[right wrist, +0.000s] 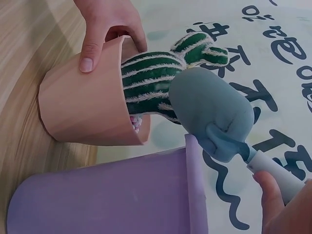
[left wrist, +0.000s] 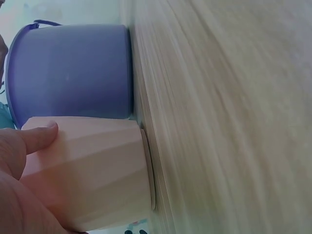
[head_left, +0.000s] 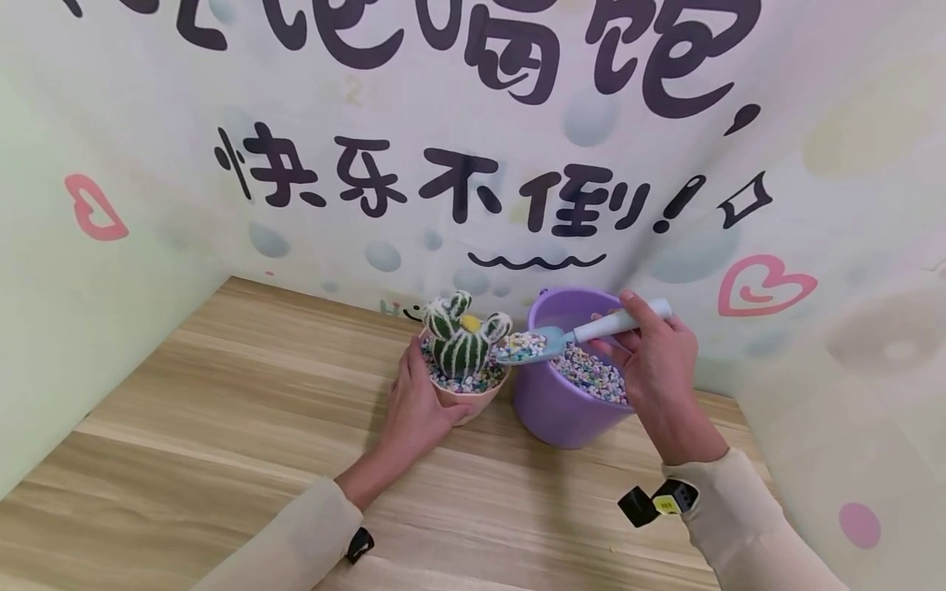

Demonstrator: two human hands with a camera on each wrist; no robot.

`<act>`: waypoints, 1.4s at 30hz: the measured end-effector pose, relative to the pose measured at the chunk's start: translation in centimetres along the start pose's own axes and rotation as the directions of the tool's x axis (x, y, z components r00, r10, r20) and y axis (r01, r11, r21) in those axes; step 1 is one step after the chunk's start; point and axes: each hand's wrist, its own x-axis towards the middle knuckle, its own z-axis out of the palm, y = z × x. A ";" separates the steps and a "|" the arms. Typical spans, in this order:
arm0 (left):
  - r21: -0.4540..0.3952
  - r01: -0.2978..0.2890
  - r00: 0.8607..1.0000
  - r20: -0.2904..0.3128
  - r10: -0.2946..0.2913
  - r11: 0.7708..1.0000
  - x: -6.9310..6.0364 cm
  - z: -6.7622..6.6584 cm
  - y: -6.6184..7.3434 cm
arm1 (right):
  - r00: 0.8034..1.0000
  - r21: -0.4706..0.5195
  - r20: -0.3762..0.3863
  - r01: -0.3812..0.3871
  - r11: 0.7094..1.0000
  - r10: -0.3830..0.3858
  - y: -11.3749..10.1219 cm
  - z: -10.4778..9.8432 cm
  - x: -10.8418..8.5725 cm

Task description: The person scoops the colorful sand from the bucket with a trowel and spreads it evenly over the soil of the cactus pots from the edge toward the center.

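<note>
A green cactus with white fuzzy stripes and a yellow spot stands in a peach pot, among colourful pebbles. My left hand grips the pot's side, its thumb on the near wall and fingers round the far rim. In my right hand is the pale handle of a light blue shovel. Its scoop carries a heap of pebbles beside the cactus, above the gap between pot and bucket. The purple bucket holds more pebbles and stands just right of the pot.
Both containers rest on a wood-grain table near its back edge. Behind rises a white printed cloth with large dark characters and hearts. A pale green wall borders the left side.
</note>
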 end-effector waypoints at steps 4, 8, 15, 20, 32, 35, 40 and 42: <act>0.014 -0.008 1.000 -0.029 0.009 1.000 -0.2 0.3 0.1 | 1.000 -0.003 0.008 -0.003 1.000 0.003 -0.1 0.1 0.0; 0.023 0.000 0.999 -0.037 0.001 1.000 -0.4 0.4 0.3 | 1.000 -0.006 0.009 -0.005 1.000 0.005 -0.1 0.1 0.0; 0.060 -0.017 0.996 -0.088 0.022 0.998 -0.6 0.7 0.4 | 1.000 0.006 -0.002 -0.004 1.000 0.004 -0.1 0.1 0.0; 0.048 -0.033 0.997 -0.073 0.037 0.998 -0.5 0.6 0.3 | 1.000 0.027 -0.004 -0.008 1.000 0.008 -0.2 0.0 0.1; -0.105 -0.005 0.995 0.094 0.015 0.994 0.8 -0.7 -0.6 | 1.000 0.026 -0.011 -0.008 1.000 0.008 0.0 -0.3 0.1; -0.102 0.006 0.996 0.087 0.003 0.995 0.6 -0.7 -0.4 | 1.000 0.011 0.000 0.004 1.000 -0.004 -0.1 -0.2 0.1; -0.071 0.010 0.999 0.040 -0.007 0.997 0.3 -0.4 -0.1 | 1.000 -0.012 0.013 0.011 1.000 -0.011 -0.3 0.0 0.0; -0.045 0.007 1.000 0.016 -0.006 0.999 0.1 -0.2 0.0 | 1.000 -0.016 0.014 0.010 1.000 -0.010 -0.3 0.1 0.0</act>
